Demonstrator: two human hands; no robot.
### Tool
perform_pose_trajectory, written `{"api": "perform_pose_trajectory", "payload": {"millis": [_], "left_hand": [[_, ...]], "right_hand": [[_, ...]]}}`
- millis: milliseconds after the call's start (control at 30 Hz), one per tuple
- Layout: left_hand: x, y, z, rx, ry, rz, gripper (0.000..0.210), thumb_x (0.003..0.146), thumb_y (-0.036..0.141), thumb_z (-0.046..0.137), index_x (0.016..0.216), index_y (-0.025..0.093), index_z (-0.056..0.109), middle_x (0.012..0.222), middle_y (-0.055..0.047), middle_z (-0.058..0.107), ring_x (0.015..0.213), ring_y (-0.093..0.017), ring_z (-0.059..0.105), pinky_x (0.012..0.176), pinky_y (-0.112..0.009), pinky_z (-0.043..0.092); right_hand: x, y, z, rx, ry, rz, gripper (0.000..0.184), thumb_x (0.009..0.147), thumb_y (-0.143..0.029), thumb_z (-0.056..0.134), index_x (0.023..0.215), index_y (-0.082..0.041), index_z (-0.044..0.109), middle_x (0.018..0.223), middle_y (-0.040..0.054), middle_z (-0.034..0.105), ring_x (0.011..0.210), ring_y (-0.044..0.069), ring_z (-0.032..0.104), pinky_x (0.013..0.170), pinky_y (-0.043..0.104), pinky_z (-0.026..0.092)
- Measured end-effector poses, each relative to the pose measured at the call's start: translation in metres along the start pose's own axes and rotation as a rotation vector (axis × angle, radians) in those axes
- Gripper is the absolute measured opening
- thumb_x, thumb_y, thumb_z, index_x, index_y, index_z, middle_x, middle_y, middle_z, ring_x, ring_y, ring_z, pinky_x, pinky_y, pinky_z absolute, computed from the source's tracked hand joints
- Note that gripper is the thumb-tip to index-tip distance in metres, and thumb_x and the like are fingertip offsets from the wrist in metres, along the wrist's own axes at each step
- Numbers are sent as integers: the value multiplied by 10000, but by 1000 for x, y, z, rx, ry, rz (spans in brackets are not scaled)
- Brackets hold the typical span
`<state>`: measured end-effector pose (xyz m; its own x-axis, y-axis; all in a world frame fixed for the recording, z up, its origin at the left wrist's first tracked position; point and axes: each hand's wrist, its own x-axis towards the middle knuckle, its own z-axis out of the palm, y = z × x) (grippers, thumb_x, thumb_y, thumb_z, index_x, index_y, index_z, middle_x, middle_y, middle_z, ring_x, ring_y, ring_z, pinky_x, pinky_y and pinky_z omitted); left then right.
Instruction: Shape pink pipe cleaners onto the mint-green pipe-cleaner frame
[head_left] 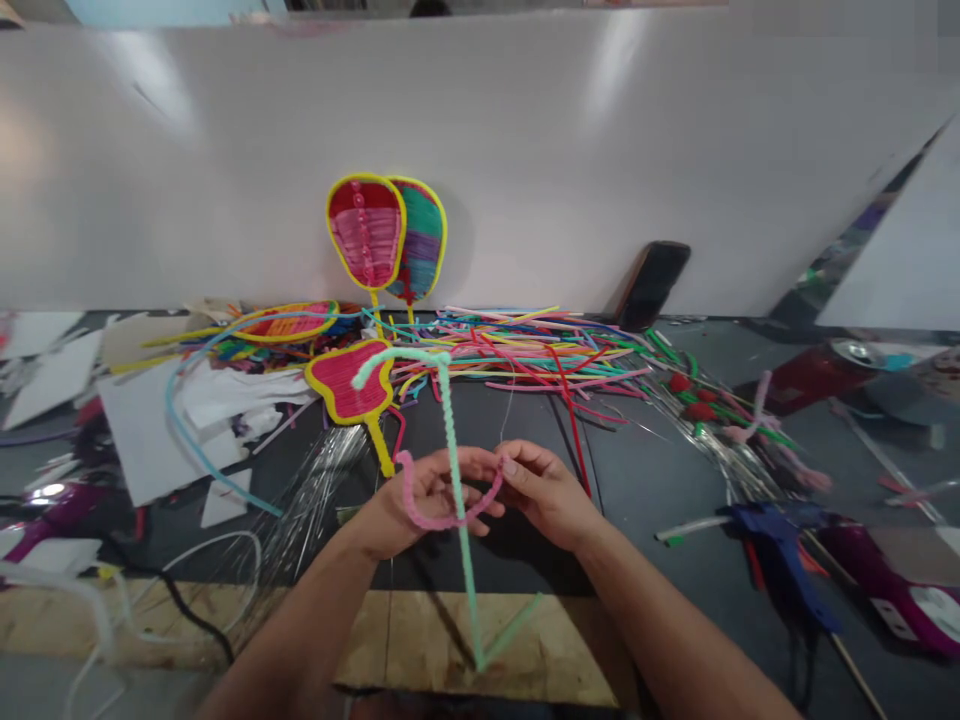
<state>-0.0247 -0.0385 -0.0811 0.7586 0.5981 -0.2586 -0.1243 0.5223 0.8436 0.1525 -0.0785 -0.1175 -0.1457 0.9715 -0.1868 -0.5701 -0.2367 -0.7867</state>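
Note:
A curved pink pipe cleaner [439,522] crosses a long, pale green twisted pipe cleaner [451,430], whose upper end bends left and whose lower end turns up to the right. Behind the pink curve, my left hand [405,505] is curled around it, its index finger reaching to the curve's right end. My right hand [551,495] pinches that same end between thumb and fingers. A thin wire [510,405] rises from the pinch point. Just beyond my left hand lies a pink fan-shaped piece with a yellow rim [352,382].
Loose coloured pipe cleaners [525,350] are heaped at the back. Two yellow-rimmed fans [367,230] and a phone [652,285] lean on the white board. On the right are a blue glue gun [787,560], a purple tool [885,590] and a red can [821,375]. Silver strands [319,490] lie left.

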Motion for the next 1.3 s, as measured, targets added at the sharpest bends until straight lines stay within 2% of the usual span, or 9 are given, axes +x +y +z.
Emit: {"api": "perform_pose_trajectory", "payload": {"millis": [100,200,267,333,433,567,833,1033,1300], "left_hand": [[8,-7,1,-48,155,-15,326,705,258,721,972,186,548,764,-41,672,665,-189,684,593,-298,570],[13,-12,1,-87,151,-52,372,650,231,768,922,183,519,646,10,636,551,-146,651,505,-242,549],[14,-12,0,-128,141,-75,399,612,193,791,904,181,520,657,15,635,527,-128,636,485,-219,537],[14,-12,-1,-153,135,-85,406,603,172,793,916,173,534,672,0,649,510,-114,622,477,-203,523],[13,-9,-1,-172,140,-84,400,605,176,791,941,144,578,676,-26,658,492,-95,599,468,-183,503],[12,-9,1,-181,164,-97,275,616,192,783,827,116,624,642,-23,638,480,-80,578,452,-173,489],[12,-11,3,-157,155,-102,259,615,243,786,766,113,621,592,-14,622,426,-68,544,417,-170,447],[14,-15,3,-191,138,-127,265,633,262,779,735,104,592,576,-11,606,421,-53,511,391,-156,376],[14,-13,7,-185,153,-157,315,606,290,794,741,110,574,529,6,572,393,-40,457,380,-158,309]], "right_hand": [[1,2,1,-147,-33,-42,181,736,-354,701,784,-181,678,643,-33,523,514,58,395,477,192,306],[0,0,2,-305,-57,-104,168,754,-351,680,792,-190,704,715,-9,539,604,84,453,537,212,349],[0,-1,2,-378,-84,-135,167,771,-354,659,805,-201,717,750,8,554,673,109,488,582,230,375],[-1,-1,1,-403,-77,-155,179,790,-361,635,833,-209,720,751,12,561,641,104,474,559,231,360],[0,2,-4,-372,12,-154,189,793,-355,635,896,-211,702,682,-12,533,527,73,381,482,219,279],[1,5,-7,-314,93,-129,205,760,-331,678,926,-211,679,592,-43,475,498,66,344,466,211,239],[-1,2,-2,-350,20,-160,126,772,-301,666,869,-229,704,718,-11,594,549,70,420,496,207,311],[-3,-1,-2,-410,-9,-201,107,765,-298,672,833,-221,703,725,-9,609,600,85,491,551,216,380],[-3,-5,-1,-431,-45,-266,70,783,-281,657,797,-226,699,704,-11,597,626,95,506,589,229,392]]}}
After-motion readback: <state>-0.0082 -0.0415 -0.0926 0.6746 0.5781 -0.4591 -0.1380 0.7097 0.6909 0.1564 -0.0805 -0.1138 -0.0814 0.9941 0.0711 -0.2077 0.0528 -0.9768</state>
